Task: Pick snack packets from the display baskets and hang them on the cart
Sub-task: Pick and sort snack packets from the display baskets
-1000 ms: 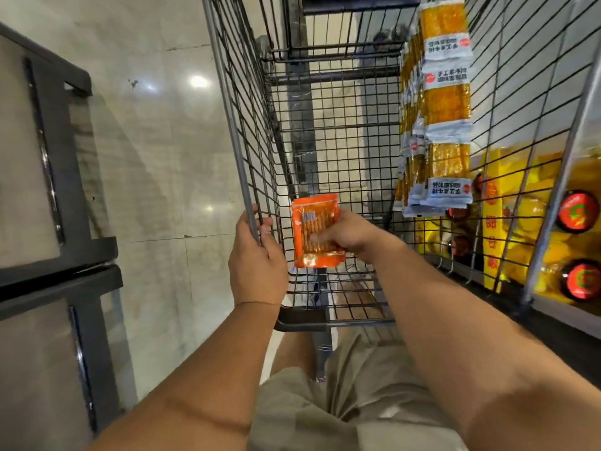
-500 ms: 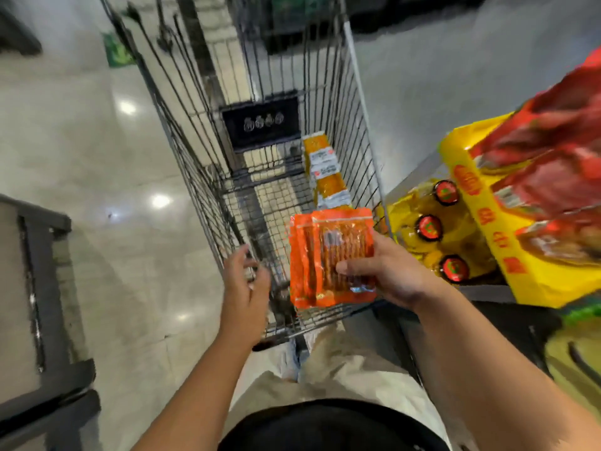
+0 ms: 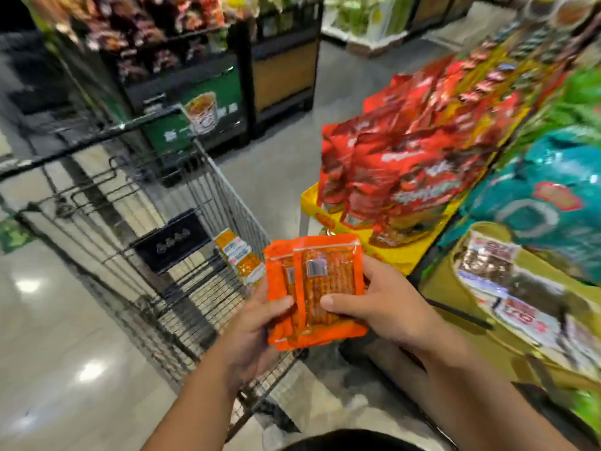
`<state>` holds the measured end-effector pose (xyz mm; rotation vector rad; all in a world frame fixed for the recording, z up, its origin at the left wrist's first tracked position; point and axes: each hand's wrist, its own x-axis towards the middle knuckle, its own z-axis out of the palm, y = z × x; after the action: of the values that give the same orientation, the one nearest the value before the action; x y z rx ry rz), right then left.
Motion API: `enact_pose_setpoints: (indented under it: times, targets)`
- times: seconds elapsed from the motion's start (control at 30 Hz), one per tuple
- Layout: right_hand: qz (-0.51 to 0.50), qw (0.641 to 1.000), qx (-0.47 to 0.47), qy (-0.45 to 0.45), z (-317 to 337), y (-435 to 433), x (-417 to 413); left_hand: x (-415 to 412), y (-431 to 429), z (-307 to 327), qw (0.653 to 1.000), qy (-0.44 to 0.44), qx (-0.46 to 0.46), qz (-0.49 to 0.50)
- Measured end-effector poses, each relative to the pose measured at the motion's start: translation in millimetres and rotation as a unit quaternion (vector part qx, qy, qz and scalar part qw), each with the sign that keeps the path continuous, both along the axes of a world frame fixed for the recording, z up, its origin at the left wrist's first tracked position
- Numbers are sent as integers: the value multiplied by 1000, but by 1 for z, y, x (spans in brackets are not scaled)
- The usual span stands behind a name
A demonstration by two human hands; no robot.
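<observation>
The orange snack packets (image 3: 313, 288) are held above the cart's (image 3: 224, 190) near end, not yet hung; a yellow packet strip (image 3: 239, 260) already hangs inside, so the job looks partly done; left hand (image 3: 250, 330) and right hand (image 3: 390, 309) pinch the packets from either side, thumbs in front, fingers curled behind.

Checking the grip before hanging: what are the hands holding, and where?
Orange snack packets: left hand grips the lower left edge, right hand the lower right edge.

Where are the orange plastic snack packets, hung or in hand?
In hand: left hand and right hand both hold the orange plastic snack packets.
</observation>
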<state>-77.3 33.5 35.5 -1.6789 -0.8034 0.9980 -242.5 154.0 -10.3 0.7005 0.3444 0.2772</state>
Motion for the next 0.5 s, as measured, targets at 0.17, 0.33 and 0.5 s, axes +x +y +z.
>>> enact_pose_setpoints:
  times: [0.17, 0.33, 0.5]
  targets:
    - [-70, 996, 6, -56, 27, -51, 19, 40, -36, 32, 998, -3, -9, -55]
    - [-150, 983, -2, -106, 58, -121, 54, 98, -84, 65, 992, 20, 81, -96]
    - [-232, 964, -4, -128, 78, -218, 97, 166, -160, 74, 984, 23, 157, -87]
